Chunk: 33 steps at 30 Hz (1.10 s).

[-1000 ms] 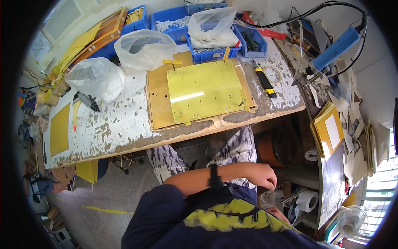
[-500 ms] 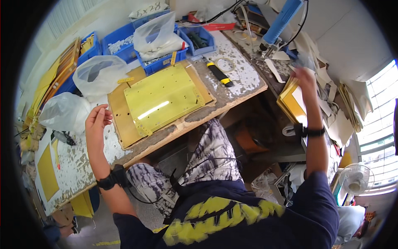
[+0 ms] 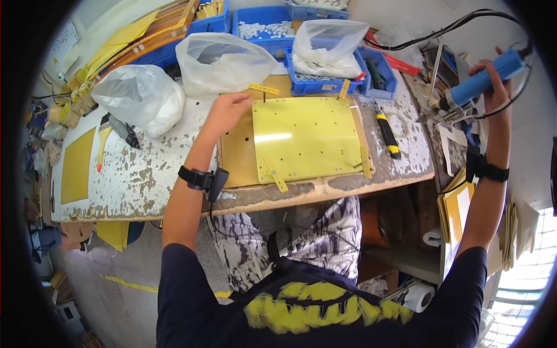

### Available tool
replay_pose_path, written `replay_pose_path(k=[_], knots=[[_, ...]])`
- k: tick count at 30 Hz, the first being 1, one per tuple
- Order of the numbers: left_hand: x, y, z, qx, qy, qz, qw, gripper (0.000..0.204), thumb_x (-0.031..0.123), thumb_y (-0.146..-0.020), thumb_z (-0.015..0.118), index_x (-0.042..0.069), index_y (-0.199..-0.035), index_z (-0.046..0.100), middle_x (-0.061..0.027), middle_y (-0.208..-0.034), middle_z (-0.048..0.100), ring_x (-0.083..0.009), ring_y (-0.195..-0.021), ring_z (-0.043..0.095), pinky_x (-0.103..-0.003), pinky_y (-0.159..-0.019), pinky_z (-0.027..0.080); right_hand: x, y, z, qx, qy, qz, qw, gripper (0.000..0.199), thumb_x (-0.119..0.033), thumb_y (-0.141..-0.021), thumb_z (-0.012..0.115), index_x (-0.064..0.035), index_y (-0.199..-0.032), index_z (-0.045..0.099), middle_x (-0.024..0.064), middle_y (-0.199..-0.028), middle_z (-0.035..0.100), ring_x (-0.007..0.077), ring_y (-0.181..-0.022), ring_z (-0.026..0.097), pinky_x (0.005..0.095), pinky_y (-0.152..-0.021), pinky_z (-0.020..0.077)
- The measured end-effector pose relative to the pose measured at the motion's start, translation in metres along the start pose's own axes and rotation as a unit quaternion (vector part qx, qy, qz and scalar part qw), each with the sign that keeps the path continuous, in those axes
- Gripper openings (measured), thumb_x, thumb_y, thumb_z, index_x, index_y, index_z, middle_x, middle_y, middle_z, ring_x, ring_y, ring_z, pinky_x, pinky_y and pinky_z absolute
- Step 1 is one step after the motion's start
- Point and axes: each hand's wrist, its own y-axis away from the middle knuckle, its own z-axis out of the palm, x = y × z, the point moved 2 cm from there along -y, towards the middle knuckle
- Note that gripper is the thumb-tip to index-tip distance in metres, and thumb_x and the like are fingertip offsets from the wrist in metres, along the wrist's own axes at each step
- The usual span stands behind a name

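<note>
My right hand [image 3: 496,87] wraps around a blue corded power tool [image 3: 469,90], a thick cylinder with a metal foot, at the far right of the bench. My left hand [image 3: 226,113] is beside the upper left corner of a yellow flat sheet [image 3: 307,139], fingers stretched out, holding nothing. Small dark holes dot the sheet, which lies on a larger tan board [image 3: 237,162]. Perforated yellow strips sit around its edges: one strip [image 3: 264,89] near my left fingertips, another strip [image 3: 275,174] at the lower left, a third [image 3: 344,89] at the far right corner.
A black-and-yellow utility knife [image 3: 387,136] and a tape ring [image 3: 398,124] lie right of the board. Blue bins [image 3: 264,43] and clear plastic bags [image 3: 139,98] line the back. A brush [image 3: 103,148] and a dark tool [image 3: 123,132] rest at left. Black cables [image 3: 447,36] cross the upper right.
My right hand has reached up and closed on the blue power tool. My left hand has moved forward to the sheet's upper left corner. The view has swung left.
</note>
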Motion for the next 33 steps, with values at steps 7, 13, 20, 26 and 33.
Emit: replay_pose_path(k=[7,13,20,26,33], knots=[[0.003,-0.030,0.024,-0.052,0.241,-0.052,0.968,0.034,0.024,-0.096,0.057,-0.001,-0.118,0.062,-0.0027,-0.104,0.067,-0.0136,-0.094,0.061,-0.026,-0.088,0.045,-0.051,-0.044,0.158,0.013,-0.238,-0.119,0.964,0.042,-0.011,-0.085,0.064,0.0016,-0.119,0.044,0.0119,-0.086,0.058,0.0217,-0.078,0.061,0.0388,-0.078,0.0528],[-0.030,-0.027,0.028,-0.067,0.222,-0.049,0.971,0.037,0.028,-0.094,0.060,-0.001,-0.118,0.062,-0.0049,-0.109,0.067,-0.0116,-0.097,0.059,-0.025,-0.088,0.045,-0.108,-0.046,0.312,0.128,-0.216,-0.097,0.963,0.032,-0.013,-0.082,0.062,-0.0030,-0.108,0.047,0.0039,-0.071,0.052,0.0118,-0.054,0.052,0.0260,-0.050,0.0470],[-0.022,-0.015,0.031,-0.133,0.232,-0.074,0.961,0.035,0.023,-0.087,0.068,-0.003,-0.111,0.065,-0.0032,-0.093,0.067,-0.0087,-0.081,0.056,-0.025,-0.072,0.046,-0.121,-0.065,0.358,0.127,-0.207,-0.082,0.967,0.030,-0.014,-0.083,0.061,-0.0057,-0.106,0.045,0.0028,-0.073,0.049,0.0119,-0.055,0.052,0.0244,-0.047,0.0448],[-0.008,-0.015,0.032,-0.074,0.233,-0.062,0.968,0.025,0.016,-0.087,0.068,-0.001,-0.106,0.067,-0.0017,-0.085,0.066,-0.0067,-0.075,0.056,-0.022,-0.069,0.045,-0.108,-0.077,0.364,0.153,-0.195,-0.108,0.963,0.031,-0.012,-0.084,0.059,-0.0039,-0.111,0.047,0.0030,-0.077,0.050,0.0116,-0.057,0.051,0.0242,-0.049,0.0450],[0.000,-0.022,0.039,-0.015,0.288,-0.066,0.955,0.013,0.003,-0.088,0.063,-0.002,-0.100,0.066,-0.0019,-0.091,0.067,-0.0068,-0.082,0.062,-0.021,-0.073,0.049,-0.112,-0.080,0.341,0.186,-0.193,-0.057,0.962,0.033,-0.009,-0.083,0.059,-0.0027,-0.114,0.050,0.0035,-0.078,0.054,0.0125,-0.056,0.052,0.0258,-0.048,0.0452]])
